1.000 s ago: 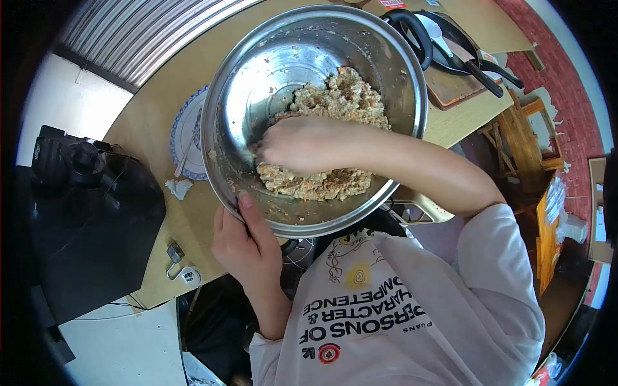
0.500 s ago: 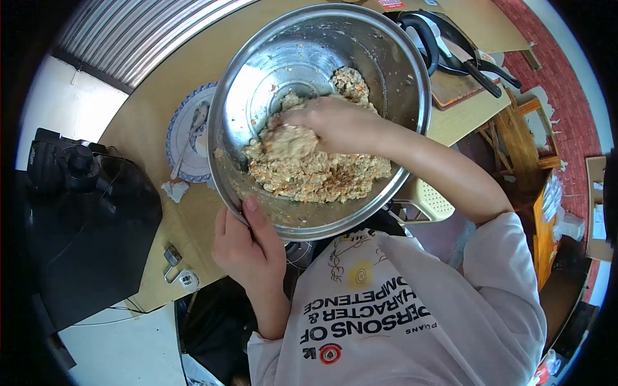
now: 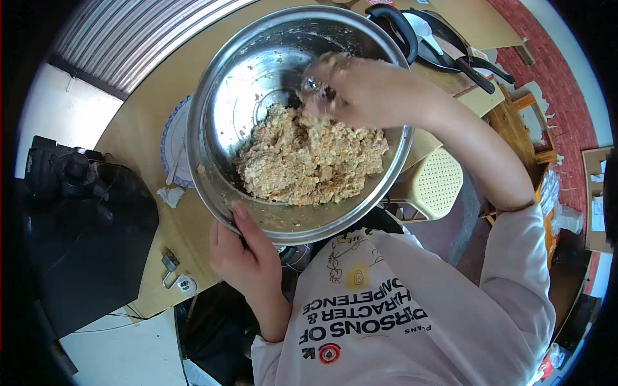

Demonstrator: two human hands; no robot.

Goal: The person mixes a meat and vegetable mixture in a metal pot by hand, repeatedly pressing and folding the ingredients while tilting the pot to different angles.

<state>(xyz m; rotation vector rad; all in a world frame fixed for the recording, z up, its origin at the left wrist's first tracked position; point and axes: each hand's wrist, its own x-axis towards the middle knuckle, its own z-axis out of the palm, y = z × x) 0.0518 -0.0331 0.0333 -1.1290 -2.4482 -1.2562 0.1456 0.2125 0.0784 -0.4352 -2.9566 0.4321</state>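
Observation:
A large steel mixing bowl [image 3: 205,151] is tilted toward me. My left hand [image 3: 248,248] grips its near rim, the thumb over the edge and the other fingers underneath. In the bowl lies a mound of pale, crumbly ground mixture [image 3: 309,161] with orange and green flecks. Above the mound's far right side is my right hand [image 3: 351,90], smeared by motion, with bits of mixture stuck to the fingers. Whether those fingers are open or closed I cannot make out.
A blue-rimmed plate [image 3: 175,138] with a spoon sits left of the bowl, near a black appliance [image 3: 84,225]. A padlock [image 3: 170,260] and small white roll [image 3: 187,284] lie by the table edge. Pans [image 3: 444,45] stand at the back right; a cream stool [image 3: 438,183] is below.
My right hand has lifted out of the mixture and moved up and right. The mound looks more gathered, and its dark-speckled patch no longer shows. My left hand still holds the rim.

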